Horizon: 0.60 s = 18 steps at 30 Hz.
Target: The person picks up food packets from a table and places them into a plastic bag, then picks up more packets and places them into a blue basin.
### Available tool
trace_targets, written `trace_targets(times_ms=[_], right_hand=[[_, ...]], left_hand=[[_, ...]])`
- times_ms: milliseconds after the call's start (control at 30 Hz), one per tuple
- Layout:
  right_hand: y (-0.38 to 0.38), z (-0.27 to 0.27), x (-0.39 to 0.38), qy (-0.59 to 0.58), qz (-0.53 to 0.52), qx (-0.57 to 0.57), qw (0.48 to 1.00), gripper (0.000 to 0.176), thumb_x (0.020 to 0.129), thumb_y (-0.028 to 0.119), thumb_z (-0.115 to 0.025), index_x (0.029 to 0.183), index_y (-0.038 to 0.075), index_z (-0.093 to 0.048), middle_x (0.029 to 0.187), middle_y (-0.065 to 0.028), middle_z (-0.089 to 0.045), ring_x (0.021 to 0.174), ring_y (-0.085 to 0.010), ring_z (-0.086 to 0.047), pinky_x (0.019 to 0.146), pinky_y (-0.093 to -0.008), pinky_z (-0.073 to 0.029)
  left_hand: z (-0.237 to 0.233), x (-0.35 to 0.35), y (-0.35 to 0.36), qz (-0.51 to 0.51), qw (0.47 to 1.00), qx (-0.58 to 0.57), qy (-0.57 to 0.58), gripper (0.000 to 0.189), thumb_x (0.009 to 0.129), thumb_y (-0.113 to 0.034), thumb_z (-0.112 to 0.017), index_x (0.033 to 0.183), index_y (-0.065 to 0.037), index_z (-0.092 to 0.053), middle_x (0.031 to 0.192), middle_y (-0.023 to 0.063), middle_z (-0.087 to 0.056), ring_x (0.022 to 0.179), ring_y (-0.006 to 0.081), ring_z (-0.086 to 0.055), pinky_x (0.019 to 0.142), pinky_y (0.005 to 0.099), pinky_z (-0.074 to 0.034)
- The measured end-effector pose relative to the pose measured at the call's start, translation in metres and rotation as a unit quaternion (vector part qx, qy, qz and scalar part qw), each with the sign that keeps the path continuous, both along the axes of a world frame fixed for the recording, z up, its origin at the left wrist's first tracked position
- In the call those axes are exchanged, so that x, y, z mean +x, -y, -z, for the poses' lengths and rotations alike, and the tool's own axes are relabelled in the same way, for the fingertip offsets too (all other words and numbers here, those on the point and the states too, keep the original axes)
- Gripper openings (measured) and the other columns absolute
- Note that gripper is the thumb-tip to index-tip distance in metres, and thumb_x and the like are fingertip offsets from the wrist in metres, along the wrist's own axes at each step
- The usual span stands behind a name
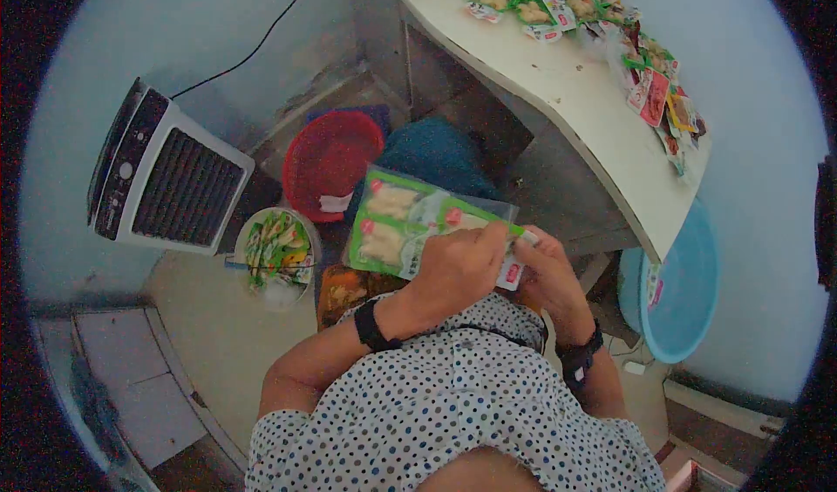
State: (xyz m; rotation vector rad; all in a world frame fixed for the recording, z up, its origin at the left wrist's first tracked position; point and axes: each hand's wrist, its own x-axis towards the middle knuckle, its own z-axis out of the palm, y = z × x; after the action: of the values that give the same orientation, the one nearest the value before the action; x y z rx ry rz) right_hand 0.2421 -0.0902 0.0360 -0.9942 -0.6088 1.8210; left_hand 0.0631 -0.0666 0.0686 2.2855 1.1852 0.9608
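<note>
A strip of joined food packets (384,230), green-edged with clear windows over pale pieces, lies across my lap area in front of my body. My left hand (458,265) closes over its middle-right part, fingers bent and pinching near the right end. At that same right end, my right hand (551,274) has thumb and fingers pressed together on the packet edge. Both fists are almost side by side. The part of the strip under my left hand is hidden.
Loose packets (532,8) cover the back of a white curved table (488,38). Below stand a red basin (305,165), a white bucket (308,269) of green packets, an air cooler (187,187) at left and a blue tub (689,291) at right.
</note>
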Motion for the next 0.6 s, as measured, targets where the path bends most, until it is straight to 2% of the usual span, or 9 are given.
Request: trace_targets(times_ms=[100, 200, 300, 400, 500, 567, 600], right_hand=[[-0.013, 0.010, -0.009, 0.101, -0.078, 0.029, 0.991, 0.021, 0.097, 0.013, -0.050, 0.113, 0.003, -0.059, 0.105, -0.0069, -0.066, 0.090, -0.0144, -0.064, 0.078, -0.0283, -0.053], [-0.027, 0.034, -0.028, 0.033, -0.088, 0.080, 0.992, 0.023, 0.097, 0.015, -0.051, 0.115, 0.003, -0.059, 0.108, -0.0065, -0.066, 0.095, -0.0156, -0.063, 0.083, -0.0296, -0.053], [-0.041, 0.021, -0.052, -0.131, -0.098, 0.051, 0.985, 0.028, 0.094, 0.014, -0.056, 0.119, 0.002, -0.058, 0.110, -0.0073, -0.065, 0.094, -0.0141, -0.062, 0.083, -0.0303, -0.052], [-0.062, 0.050, -0.059, 0.012, -0.152, 0.122, 0.981, 0.029, 0.093, 0.014, -0.056, 0.120, 0.003, -0.058, 0.112, -0.0072, -0.065, 0.098, -0.0150, -0.062, 0.087, -0.0318, -0.052], [-0.075, 0.082, -0.064, 0.154, -0.200, 0.187, 0.949, 0.031, 0.093, 0.014, -0.057, 0.122, 0.003, -0.057, 0.114, -0.0072, -0.065, 0.102, -0.0160, -0.061, 0.091, -0.0333, -0.051], [-0.064, 0.046, -0.070, 0.308, -0.131, 0.277, 0.901, 0.034, 0.091, 0.017, -0.059, 0.121, 0.002, -0.058, 0.110, -0.0050, -0.066, 0.095, -0.0146, -0.062, 0.086, -0.0324, -0.051], [-0.064, 0.042, -0.072, 0.290, -0.125, 0.271, 0.909, 0.036, 0.090, 0.018, -0.060, 0.122, 0.002, -0.057, 0.110, -0.0053, -0.066, 0.095, -0.0157, -0.063, 0.085, -0.0328, -0.051]], left_hand=[[0.008, 0.001, 0.000, 0.015, 1.000, 0.004, -0.011, 0.015, 0.088, -0.014, -0.059, 0.101, -0.007, -0.060, 0.069, 0.0145, -0.061, 0.060, 0.0309, -0.063, 0.052, 0.0441, -0.049], [0.013, 0.003, 0.000, 0.011, 0.999, 0.024, 0.040, 0.016, 0.087, -0.016, -0.059, 0.099, -0.006, -0.060, 0.072, 0.0158, -0.062, 0.063, 0.0318, -0.064, 0.054, 0.0465, -0.049], [0.013, 0.002, 0.002, 0.010, 1.000, 0.029, -0.001, 0.015, 0.085, -0.016, -0.060, 0.095, -0.005, -0.060, 0.073, 0.0172, -0.061, 0.063, 0.0345, -0.062, 0.055, 0.0476, -0.049], [0.014, -0.004, 0.000, 0.033, 0.996, 0.071, -0.047, 0.014, 0.083, -0.016, -0.059, 0.093, -0.005, -0.060, 0.075, 0.0172, -0.061, 0.061, 0.0355, -0.060, 0.053, 0.0450, -0.048], [0.024, -0.003, 0.000, 0.072, 0.995, 0.074, -0.018, 0.017, 0.081, -0.016, -0.060, 0.093, -0.005, -0.060, 0.077, 0.0167, -0.061, 0.063, 0.0362, -0.059, 0.059, 0.0472, -0.048], [0.017, -0.001, 0.000, 0.071, 0.994, 0.072, -0.032, 0.016, 0.081, -0.017, -0.060, 0.092, -0.004, -0.060, 0.078, 0.0162, -0.061, 0.066, 0.0364, -0.059, 0.065, 0.0506, -0.047], [0.014, -0.001, 0.000, 0.070, 0.994, 0.071, -0.039, 0.016, 0.081, -0.017, -0.060, 0.091, -0.004, -0.060, 0.078, 0.0160, -0.061, 0.067, 0.0365, -0.059, 0.067, 0.0523, -0.046]])
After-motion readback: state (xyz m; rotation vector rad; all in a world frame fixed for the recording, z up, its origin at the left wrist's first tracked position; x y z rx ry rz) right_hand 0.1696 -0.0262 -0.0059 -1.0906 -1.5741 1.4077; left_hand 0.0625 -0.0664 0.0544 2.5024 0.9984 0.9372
